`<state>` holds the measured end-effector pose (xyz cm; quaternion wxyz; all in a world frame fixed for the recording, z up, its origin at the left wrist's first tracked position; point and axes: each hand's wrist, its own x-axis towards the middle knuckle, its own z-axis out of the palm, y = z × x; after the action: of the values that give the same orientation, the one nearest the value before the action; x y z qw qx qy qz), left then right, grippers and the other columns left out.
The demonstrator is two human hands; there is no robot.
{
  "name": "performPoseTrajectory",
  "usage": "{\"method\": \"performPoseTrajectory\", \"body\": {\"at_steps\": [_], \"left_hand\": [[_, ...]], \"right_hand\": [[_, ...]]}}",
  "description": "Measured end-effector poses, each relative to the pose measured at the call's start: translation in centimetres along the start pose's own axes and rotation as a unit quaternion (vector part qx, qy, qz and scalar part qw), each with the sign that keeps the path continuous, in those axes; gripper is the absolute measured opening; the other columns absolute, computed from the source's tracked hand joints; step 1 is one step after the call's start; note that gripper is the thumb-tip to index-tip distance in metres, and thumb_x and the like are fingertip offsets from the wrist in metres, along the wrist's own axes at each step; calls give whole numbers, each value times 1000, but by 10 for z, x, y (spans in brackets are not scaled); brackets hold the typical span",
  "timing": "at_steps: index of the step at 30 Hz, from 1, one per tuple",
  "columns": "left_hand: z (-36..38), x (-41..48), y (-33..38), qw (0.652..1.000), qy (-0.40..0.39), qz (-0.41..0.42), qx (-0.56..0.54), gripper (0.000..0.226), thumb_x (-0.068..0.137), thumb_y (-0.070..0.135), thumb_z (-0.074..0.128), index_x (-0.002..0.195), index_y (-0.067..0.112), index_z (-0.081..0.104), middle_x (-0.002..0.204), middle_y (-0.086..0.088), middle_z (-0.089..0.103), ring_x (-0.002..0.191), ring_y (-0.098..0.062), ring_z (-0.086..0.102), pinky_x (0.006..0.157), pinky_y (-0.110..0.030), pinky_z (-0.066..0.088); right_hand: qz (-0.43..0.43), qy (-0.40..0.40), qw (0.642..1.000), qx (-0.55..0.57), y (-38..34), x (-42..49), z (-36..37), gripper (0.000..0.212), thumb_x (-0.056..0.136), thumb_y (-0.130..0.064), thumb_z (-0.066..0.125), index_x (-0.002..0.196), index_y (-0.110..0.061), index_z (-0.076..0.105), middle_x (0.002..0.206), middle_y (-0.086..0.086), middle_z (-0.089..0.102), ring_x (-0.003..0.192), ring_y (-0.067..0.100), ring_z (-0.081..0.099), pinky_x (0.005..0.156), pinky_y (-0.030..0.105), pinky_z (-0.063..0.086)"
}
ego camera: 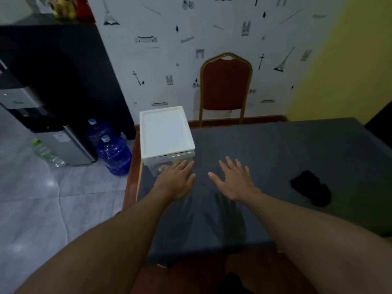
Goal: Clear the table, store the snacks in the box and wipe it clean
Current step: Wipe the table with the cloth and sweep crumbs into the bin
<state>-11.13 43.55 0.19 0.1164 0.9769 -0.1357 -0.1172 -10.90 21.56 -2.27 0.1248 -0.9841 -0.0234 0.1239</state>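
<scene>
A clear plastic box (169, 164) with a white lid (166, 130) on top stands at the far left corner of the table (275, 149), which is covered by a dark grey cloth. Something pale shows faintly through its front wall. My left hand (177, 181) lies flat and open on the cloth, fingertips at the box's front wall. My right hand (232, 180) is spread open, palm down, just right of the left one and holds nothing. A crumpled black rag (310, 187) lies on the cloth to the right, apart from both hands.
A red chair with a gold frame (226, 85) stands behind the table against the patterned wall. Left of the table on the tiled floor are two blue water jugs (114, 153), a water dispenser (63, 143) and a dark cabinet (59, 77).
</scene>
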Motion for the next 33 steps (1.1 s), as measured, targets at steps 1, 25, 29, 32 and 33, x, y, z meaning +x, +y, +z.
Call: {"method": "performPoseTrajectory", "body": {"at_steps": [1,25,29,32,33], "left_hand": [[1,9,12,1000,-2,3,2,60,102,52,23,156,28,14,164,-1,17,150,-23,16,119,-46,18],[65,159,166,996,-68,53,14,61,103,49,19,157,25,6,164,-4,13,150,-26,15,121,-43,18],[84,166,167,995,-86,50,4,61,103,49,18,157,24,6,164,-5,13,150,-28,14,121,-45,18],[101,165,161,995,-98,34,-3,60,103,48,20,157,24,7,164,-6,14,150,-29,15,120,-46,20],[107,163,158,995,-101,25,-4,60,103,48,20,157,24,7,164,-6,13,150,-30,15,120,-47,20]], "right_hand": [[6,-1,1000,-1,13,2,-5,95,84,-86,11,159,-27,17,168,-1,2,153,30,2,121,56,3],[106,-44,993,-1,223,35,-27,94,84,-85,10,160,-28,12,168,-5,-1,153,28,-2,121,57,1],[161,-45,986,4,247,31,-13,88,91,-78,22,159,-24,12,168,-1,0,153,31,-2,119,62,0],[237,-38,971,-14,265,21,2,90,92,-74,30,159,-20,2,168,5,-4,152,35,-3,115,67,-1],[266,-40,963,-12,271,17,8,92,92,-73,32,159,-19,-1,167,7,-5,152,35,-3,115,67,2]]}}
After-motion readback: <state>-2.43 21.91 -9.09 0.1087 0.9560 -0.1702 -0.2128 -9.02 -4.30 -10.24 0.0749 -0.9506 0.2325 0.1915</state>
